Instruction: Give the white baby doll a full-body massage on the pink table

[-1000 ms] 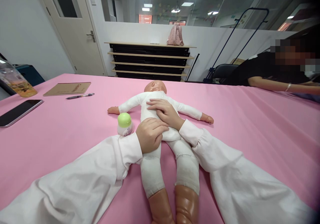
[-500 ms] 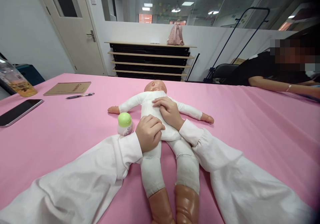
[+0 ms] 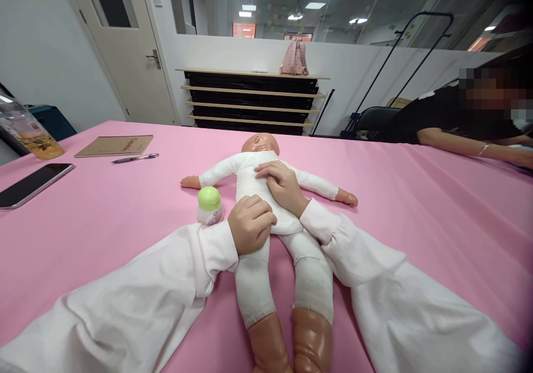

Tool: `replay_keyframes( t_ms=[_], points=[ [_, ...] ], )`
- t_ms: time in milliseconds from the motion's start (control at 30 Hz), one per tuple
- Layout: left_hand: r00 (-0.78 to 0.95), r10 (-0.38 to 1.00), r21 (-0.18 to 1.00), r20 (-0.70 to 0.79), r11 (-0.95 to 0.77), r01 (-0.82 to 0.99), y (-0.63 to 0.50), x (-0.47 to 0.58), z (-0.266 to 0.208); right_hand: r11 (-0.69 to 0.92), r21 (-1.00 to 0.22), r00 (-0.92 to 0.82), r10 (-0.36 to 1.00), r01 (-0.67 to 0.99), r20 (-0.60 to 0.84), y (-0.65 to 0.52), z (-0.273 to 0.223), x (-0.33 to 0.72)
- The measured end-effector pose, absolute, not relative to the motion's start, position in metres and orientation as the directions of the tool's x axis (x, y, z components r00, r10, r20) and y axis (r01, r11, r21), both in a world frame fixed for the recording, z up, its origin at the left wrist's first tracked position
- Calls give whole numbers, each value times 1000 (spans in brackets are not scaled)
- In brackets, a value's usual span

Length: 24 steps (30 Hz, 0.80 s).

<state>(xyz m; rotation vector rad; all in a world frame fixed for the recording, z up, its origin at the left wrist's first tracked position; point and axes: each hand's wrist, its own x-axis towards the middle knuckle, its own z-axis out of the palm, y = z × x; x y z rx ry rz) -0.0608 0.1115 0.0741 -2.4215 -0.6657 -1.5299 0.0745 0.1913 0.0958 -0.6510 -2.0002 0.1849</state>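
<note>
A baby doll (image 3: pixel 250 179) with a white cloth body lies on its back, its head away from me and its arms spread. My right hand (image 3: pixel 283 183) rests open across the doll's chest and belly, fingers stretched out toward the left. Lower down, my left hand (image 3: pixel 251 224) sits curled on the doll's lower belly and hip. Its fingers are bent and pressed together; the fingertips and anything under them are hidden. Just left of that hand stands a small white jar with a green lid (image 3: pixel 209 205), close to my sleeve.
A pink cloth (image 3: pixel 150 206) covers the table. At the left are a phone (image 3: pixel 35 184), a pen (image 3: pixel 135 159), a brown notebook (image 3: pixel 114 146) and a bottle (image 3: pixel 31 134). Another person's forearm (image 3: pixel 453 141) rests at the far right edge. A shelf (image 3: pixel 254 104) stands behind.
The whole view has shifted very slightly. Both hands keep their places on the doll, and the doll and jar stay put.
</note>
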Motion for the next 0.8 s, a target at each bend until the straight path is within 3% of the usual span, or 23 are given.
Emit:
replay_keyframes(
  t_ms=[233,800],
  points=[
    [293,471,260,832,-798,544,115,-60,71,846,-391,-391,519,363,760,192,95,75],
    [314,424,216,850,-823,525,115,-62,70,849,-381,-389,512,366,766,193,95,75]
  ],
)
